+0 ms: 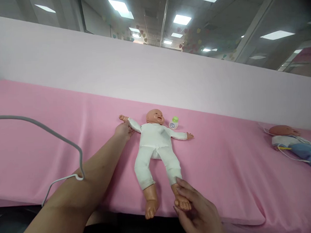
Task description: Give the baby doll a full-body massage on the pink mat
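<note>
Pink sheet [223, 161]; doll [156, 140] between both hands' fingers [186, 193].

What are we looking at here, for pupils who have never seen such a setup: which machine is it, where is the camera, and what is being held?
There is no machine: these are a person's own bare hands. The single picture comes from a camera worn on the head, looking forward and down.

On a pink cover lies a doll in white clothes, face up, its feet towards the person. The left hand is at the doll's arm on the left; its grip is hard to make out. The right hand has fingers and thumb about one foot.

Beside the doll's head is a small bottle with a green cap. Far right is a second doll, partly in blue.
</note>
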